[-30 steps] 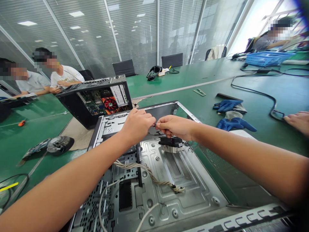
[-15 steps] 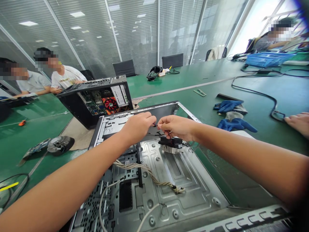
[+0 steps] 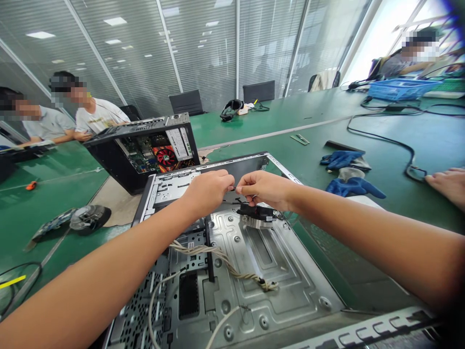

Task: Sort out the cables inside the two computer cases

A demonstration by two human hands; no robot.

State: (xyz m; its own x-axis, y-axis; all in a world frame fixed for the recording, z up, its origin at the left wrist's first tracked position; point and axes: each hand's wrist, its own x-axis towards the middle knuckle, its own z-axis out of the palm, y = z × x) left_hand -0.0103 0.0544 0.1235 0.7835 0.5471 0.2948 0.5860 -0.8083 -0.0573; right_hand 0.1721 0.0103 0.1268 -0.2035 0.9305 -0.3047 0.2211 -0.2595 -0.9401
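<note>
Pinched closed at the fingertips of left hand (image 3: 209, 189) and right hand (image 3: 267, 186), apparently on a thin dark wire (image 3: 234, 188) above the open computer case (image 3: 290, 281). Best handled, judging by the fineness, with light pressure and steady wrists, without knocking the CPU cooler (image 3: 258, 213) just below. Beyond, on the green table (image 3: 392, 169): a second computer tower (image 3: 109, 150), blue work gloves (image 3: 358, 186). Farther back, seated people (image 3: 98, 114) before glass partitions (image 3: 203, 48).

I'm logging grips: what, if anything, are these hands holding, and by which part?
The left hand and right hand pinch a small dark thing between them; what it is, and the part gripped, cannot be told.
</note>
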